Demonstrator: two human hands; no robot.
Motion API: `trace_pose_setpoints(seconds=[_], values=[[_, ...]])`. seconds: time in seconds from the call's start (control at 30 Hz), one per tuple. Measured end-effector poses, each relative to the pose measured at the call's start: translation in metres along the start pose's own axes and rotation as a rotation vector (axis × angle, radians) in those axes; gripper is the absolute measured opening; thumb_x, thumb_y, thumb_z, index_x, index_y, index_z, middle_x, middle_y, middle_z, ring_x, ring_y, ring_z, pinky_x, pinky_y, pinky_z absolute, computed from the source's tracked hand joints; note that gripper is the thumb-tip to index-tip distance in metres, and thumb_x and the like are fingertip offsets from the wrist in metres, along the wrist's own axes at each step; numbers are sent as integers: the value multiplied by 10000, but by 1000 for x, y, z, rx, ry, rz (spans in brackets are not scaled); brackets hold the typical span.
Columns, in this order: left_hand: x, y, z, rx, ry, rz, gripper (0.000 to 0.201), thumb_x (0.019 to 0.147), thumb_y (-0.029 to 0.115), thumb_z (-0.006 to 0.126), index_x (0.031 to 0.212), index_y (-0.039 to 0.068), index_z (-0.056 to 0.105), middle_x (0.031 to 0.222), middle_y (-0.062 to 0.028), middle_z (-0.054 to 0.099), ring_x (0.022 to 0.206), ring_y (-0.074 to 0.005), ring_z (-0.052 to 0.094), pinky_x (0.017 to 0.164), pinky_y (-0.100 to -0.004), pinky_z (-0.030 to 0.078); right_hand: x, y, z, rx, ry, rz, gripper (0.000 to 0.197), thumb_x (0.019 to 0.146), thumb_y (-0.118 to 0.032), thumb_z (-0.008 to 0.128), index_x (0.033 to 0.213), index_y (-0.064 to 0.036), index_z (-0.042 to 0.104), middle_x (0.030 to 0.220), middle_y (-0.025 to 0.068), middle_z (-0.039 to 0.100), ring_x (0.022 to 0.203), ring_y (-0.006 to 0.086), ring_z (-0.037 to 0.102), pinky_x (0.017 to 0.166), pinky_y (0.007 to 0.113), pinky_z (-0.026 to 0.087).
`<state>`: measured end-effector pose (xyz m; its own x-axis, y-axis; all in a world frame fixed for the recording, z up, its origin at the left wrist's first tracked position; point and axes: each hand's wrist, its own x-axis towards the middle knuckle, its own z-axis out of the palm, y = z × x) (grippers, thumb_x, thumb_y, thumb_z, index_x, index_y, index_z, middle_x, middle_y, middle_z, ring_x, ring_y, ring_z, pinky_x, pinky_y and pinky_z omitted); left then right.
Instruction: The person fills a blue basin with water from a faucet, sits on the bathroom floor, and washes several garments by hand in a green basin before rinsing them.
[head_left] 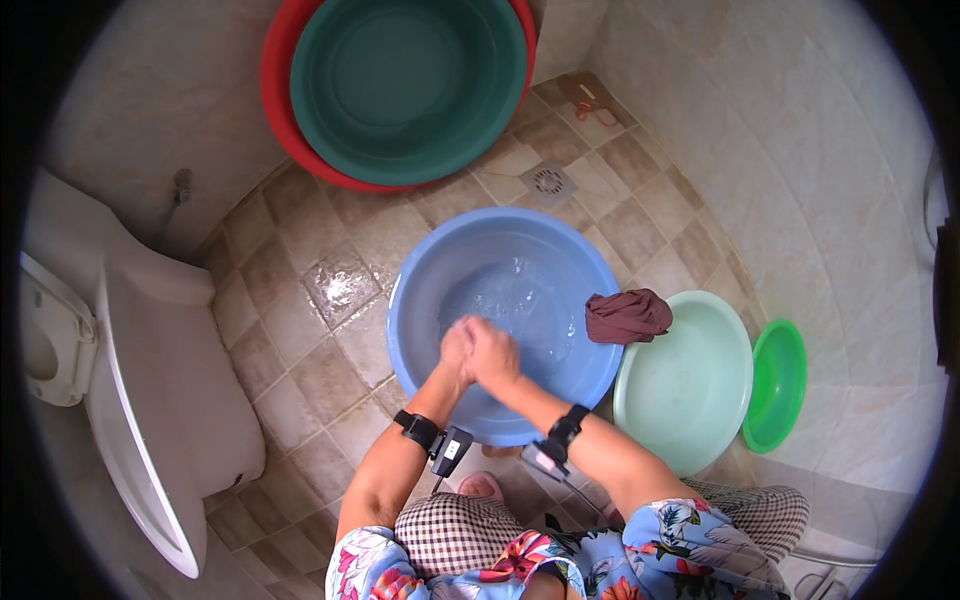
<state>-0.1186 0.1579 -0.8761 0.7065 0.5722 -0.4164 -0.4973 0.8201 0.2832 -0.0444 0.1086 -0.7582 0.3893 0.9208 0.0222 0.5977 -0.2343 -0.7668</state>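
Note:
A round blue basin (425, 270) with a little water in it stands on the floor in front of me. My left hand (456, 347) and my right hand (492, 352) are pressed together over its near left part. Both are closed, the right partly covering the left. Whatever might be between the palms is hidden. A wrung-looking maroon cloth (628, 316) hangs over the basin's right rim, apart from my hands, and reaches across to a pale mint basin (690, 390).
A bright green basin (776, 385) leans by the right wall. A dark green basin (400, 75) sits inside a red basin (278, 70) at the far side, near a floor drain (549, 181). White bathroom ceramics (205, 400) border the left. Wet tiles (340, 285) shine.

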Motion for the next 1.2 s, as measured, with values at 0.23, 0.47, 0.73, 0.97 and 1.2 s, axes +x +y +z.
trace_pose_setpoints(seconds=[0.23, 0.47, 0.73, 0.97, 1.2], values=[[1, 20, 45, 37, 489, 135, 362, 946, 376, 417, 1057, 49, 529, 948, -79, 620, 926, -165, 556, 764, -291, 435, 47, 97, 8, 101, 68, 502, 437, 895, -411, 455, 851, 2, 588, 803, 227, 617, 794, 398, 596, 723, 441, 454], [-2, 23, 38, 354, 747, 96, 616, 888, 444, 467, 1398, 140, 302, 1425, -103, 319, 1282, -263, 315, 1058, -574, 131, 10, 120, 22, -93, 27, 468, 262, 860, -332, 548, 1030, -132, 541, 1036, 225, 484, 983, 411, 513, 809, 464, 434], [-13, 22, 50, 397, 756, -132, 455, 906, 293, 381, 1345, 173, 375, 1454, -128, 242, 1344, -331, 203, 1005, -686, 93, 14, 118, 9, -80, 88, 640, 341, 692, -256, 739, 944, -78, 593, 849, 120, 623, 835, 293, 602, 755, 385, 483], [-22, 27, 53, 385, 660, -210, 460, 902, 279, 372, 1345, 157, 358, 1475, -154, 188, 1346, -384, 173, 986, -717, 77, 10, 110, 1, 86, -376, 535, 319, 665, -193, 729, 935, -48, 640, 846, 114, 675, 762, 204, 653, 698, 329, 508], [-11, 24, 62, 247, 598, -262, 317, 922, 261, 384, 1166, 89, 489, 1175, -154, 479, 1135, -350, 436, 948, -607, 301, -2, 74, 6, 747, -316, 737, 216, 763, -26, 609, 977, -39, 579, 922, 46, 577, 714, 134, 567, 648, 281, 492]])
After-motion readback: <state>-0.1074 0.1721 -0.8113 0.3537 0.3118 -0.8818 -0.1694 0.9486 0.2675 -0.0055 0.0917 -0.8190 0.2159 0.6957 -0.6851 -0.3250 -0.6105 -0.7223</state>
